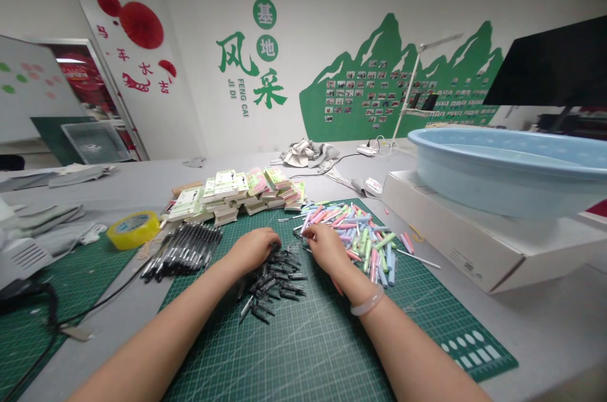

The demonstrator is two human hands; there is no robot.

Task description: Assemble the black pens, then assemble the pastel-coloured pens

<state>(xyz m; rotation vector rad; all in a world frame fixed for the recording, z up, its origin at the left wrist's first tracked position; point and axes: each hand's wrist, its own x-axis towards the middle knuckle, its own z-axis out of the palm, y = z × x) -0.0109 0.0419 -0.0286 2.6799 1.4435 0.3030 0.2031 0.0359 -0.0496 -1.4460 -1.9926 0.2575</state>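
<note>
At left, the black pens lie lined up, so that part looks done; on the cutting mat, the black pen caps between my hands and pastel pen pieces at right lie loose. My left hand and right hand curl inward; fingertips partly hidden, I cannot tell whether either grips anything.

Two hands, two green mats, one tape roll, one blue basin (black pens overlap, uncountable).
</note>
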